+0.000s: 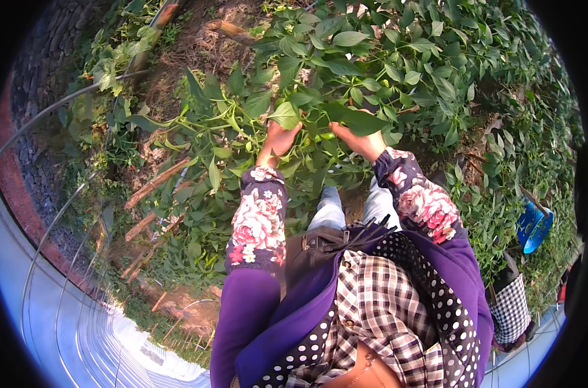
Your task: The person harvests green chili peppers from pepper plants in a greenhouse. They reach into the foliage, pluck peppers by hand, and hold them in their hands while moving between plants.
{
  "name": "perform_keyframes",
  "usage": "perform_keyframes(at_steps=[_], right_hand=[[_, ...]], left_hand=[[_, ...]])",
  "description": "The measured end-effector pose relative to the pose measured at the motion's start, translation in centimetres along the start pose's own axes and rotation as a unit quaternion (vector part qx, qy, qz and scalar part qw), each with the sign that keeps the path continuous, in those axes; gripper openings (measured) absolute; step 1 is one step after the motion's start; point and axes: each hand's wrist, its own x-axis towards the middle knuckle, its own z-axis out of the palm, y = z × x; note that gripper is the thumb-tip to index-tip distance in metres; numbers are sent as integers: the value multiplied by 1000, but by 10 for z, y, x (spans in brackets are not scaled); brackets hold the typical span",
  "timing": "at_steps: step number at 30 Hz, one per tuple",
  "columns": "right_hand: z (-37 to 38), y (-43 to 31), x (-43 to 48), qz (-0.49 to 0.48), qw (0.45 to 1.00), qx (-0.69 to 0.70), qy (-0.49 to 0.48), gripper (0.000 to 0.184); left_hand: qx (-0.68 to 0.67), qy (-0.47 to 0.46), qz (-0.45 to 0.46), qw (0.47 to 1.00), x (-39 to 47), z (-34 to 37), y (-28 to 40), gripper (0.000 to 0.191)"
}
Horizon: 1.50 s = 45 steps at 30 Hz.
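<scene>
Both of my hands reach into a leafy green pepper plant (318,87) in front of my body. My left hand (279,137) is among the stems on the left, its fingertips partly behind a pale green leaf (285,115). To the right, my right hand (360,139) is at the foliage, with a large dark leaf (364,122) over its fingers. Small green peppers (327,137) show between the two hands. Leaves hide most of the fingers, so what they hold cannot be told. Floral sleeves cover both forearms.
Wooden stakes (157,184) lean among plants at the left, near curved metal hoops (56,109) and a brick edge (20,194). More dense plants grow at the right. A blue plastic object (535,228) and a person's checkered sleeve (509,303) are at the far right.
</scene>
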Motion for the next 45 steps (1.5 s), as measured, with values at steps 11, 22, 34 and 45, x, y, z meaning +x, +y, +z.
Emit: perform_keyframes(at_steps=[11, 22, 34, 45], right_hand=[[-40, -22, 7, -93, 993, -59, -40, 26], [-87, -24, -21, 93, 961, 192, -174, 22], [42, 5, -13, 117, 990, -6, 77, 23], [45, -20, -12, 81, 980, -147, 108, 12]], left_hand=[[108, -134, -20, 985, 20, 19, 9, 51], [153, 36, 62, 986, 16, 17, -27, 23], [189, 123, -9, 974, 20, 41, 4, 31], [207, 146, -42, 967, 8, 43, 24, 37]])
